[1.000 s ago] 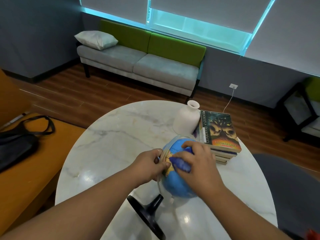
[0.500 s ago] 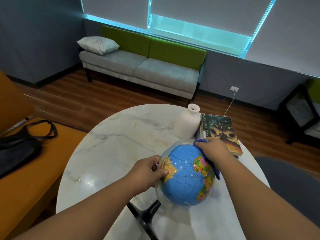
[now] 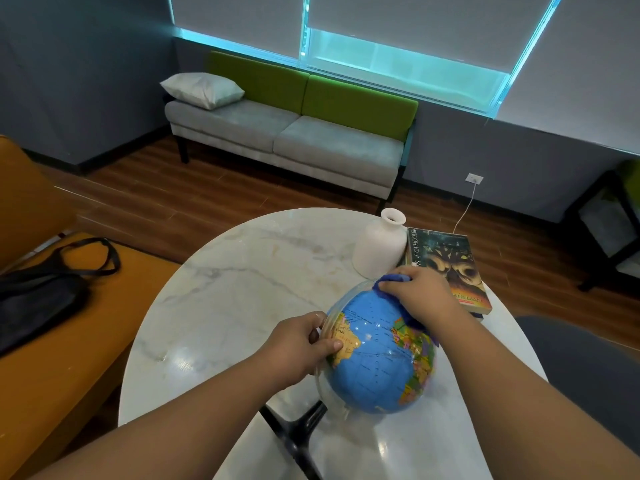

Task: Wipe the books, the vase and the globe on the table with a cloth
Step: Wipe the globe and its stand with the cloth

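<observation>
My left hand (image 3: 298, 348) is gripping the globe (image 3: 377, 362), lower centre of frame, fingers curled round its clear ring. My right hand (image 3: 415, 292) is clutching the blue cloth (image 3: 393, 279) against the globe's top. The vase (image 3: 379, 249) and books (image 3: 446, 261) are sitting just behind; the top spine is partly reading "GA'HOOL".

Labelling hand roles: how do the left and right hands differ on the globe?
The left hand grips the globe at its left side, thumb on the yellow landmass; the right hand rests on its top. The left hand holds no cloth; the right hand holds a blue cloth against the globe. Both touch the globe.
</observation>
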